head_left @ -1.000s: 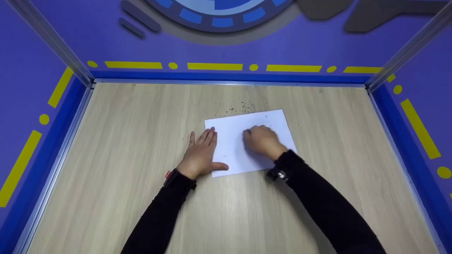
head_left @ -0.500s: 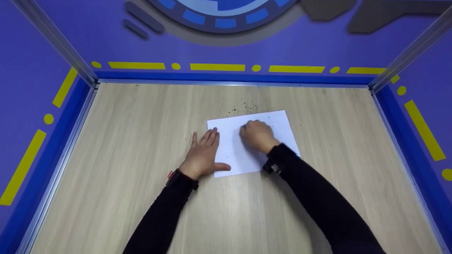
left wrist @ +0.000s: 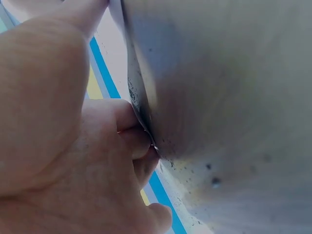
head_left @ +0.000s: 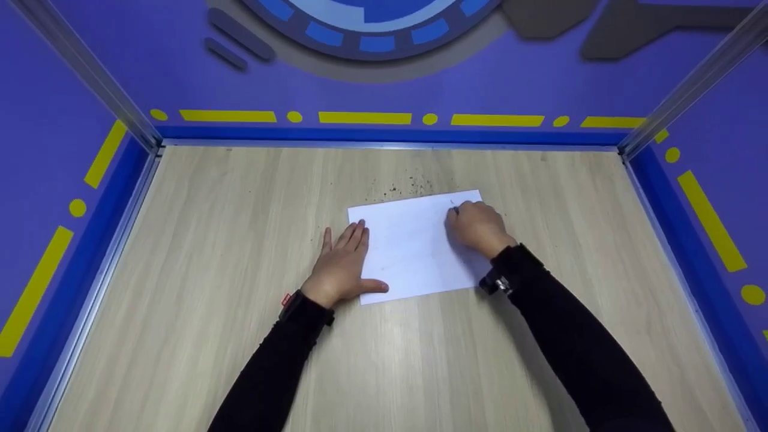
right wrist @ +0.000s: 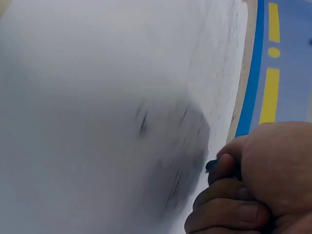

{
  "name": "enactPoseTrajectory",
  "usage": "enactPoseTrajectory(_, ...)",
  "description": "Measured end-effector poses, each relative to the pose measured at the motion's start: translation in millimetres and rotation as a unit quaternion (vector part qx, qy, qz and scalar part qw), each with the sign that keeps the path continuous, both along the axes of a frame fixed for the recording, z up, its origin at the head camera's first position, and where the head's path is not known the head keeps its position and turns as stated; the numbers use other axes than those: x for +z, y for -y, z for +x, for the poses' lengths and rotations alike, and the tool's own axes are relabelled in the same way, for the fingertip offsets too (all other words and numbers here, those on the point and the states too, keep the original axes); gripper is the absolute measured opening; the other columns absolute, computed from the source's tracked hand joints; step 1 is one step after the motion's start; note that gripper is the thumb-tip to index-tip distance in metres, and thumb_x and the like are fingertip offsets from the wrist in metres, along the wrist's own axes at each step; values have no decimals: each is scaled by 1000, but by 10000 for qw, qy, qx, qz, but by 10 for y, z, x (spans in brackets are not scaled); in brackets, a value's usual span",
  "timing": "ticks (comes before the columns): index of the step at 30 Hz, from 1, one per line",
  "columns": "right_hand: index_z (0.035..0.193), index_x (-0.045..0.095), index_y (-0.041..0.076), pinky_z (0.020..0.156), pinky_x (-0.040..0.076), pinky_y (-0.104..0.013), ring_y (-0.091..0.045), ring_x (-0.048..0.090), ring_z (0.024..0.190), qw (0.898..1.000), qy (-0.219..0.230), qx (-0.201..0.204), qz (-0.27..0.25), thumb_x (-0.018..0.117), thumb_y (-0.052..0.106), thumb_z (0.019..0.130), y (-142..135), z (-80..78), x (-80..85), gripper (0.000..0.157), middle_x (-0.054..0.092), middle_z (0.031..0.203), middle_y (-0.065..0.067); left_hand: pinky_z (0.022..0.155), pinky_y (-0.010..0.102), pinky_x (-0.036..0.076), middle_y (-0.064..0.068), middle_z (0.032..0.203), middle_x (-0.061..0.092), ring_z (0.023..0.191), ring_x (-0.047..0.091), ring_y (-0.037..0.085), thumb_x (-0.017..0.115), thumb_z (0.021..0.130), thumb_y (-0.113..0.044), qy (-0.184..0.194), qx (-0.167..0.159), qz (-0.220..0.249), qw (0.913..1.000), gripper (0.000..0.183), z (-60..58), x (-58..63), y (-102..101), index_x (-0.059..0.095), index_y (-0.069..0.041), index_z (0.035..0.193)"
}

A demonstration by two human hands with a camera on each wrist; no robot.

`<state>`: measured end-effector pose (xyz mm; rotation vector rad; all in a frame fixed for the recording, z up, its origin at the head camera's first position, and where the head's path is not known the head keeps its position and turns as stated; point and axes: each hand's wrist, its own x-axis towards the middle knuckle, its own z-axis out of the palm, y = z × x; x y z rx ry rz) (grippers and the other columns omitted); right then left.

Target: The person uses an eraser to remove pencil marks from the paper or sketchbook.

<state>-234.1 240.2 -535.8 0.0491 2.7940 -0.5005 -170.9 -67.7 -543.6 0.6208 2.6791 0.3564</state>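
Note:
A white sheet of paper [head_left: 414,246] lies slightly turned on the wooden table. My left hand [head_left: 339,264] presses flat across its left edge, fingers spread and thumb on the lower left corner. In the left wrist view, the paper's edge [left wrist: 139,97] bows up a little beside the fingers. Over the upper right part of the sheet, my right hand [head_left: 479,227] has its fingers curled round a small dark eraser [head_left: 456,210]. Only a dark tip of the eraser [right wrist: 211,165] shows in the right wrist view; the fingers hide the rest. Dark crumbs [right wrist: 144,124] lie on the paper.
Dark crumbs [head_left: 414,183] are scattered on the table [head_left: 252,210] just beyond the paper's far edge. A purple and blue back wall [head_left: 360,90] with yellow dashes closes off the far side, with side walls left and right.
My right hand, with the eraser, shifts slightly left and away, then moves right to the upper right part of the paper. The left hand stays in place on the sheet.

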Motion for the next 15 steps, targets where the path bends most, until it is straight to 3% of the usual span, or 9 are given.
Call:
enactPoseTrajectory(5, 123, 77, -3, 107, 58, -63, -51, 73, 118, 9989, 46, 361, -293, 40, 41, 116, 618, 6, 37, 58, 76, 127, -32, 139, 70, -3, 17, 187, 9, 176, 9, 34, 78, 88, -75, -82, 22, 0, 10000, 130, -8, 11, 33, 18, 0, 176)
enactPoseTrajectory(10, 129, 77, -2, 106, 61, -60, -47, 74, 119, 9971, -9, 736, -195, 44, 41, 117, 1251, -47, 4, 55, 77, 126, -28, 139, 71, -1, 17, 187, 13, 175, 12, 34, 80, 87, -75, -201, 41, 0, 9998, 130, -11, 15, 35, 20, 1, 175)
enactPoseTrajectory(15, 130, 77, -2, 100, 64, -59, -45, 75, 117, 9971, -50, 730, 222, 46, 37, 117, 1394, -116, -64, 51, 78, 126, -26, 139, 72, 1, 18, 186, 15, 175, 13, 34, 79, 87, -75, -186, 10, 51, 9998, 131, -1, -7, -3, 20, 1, 175)
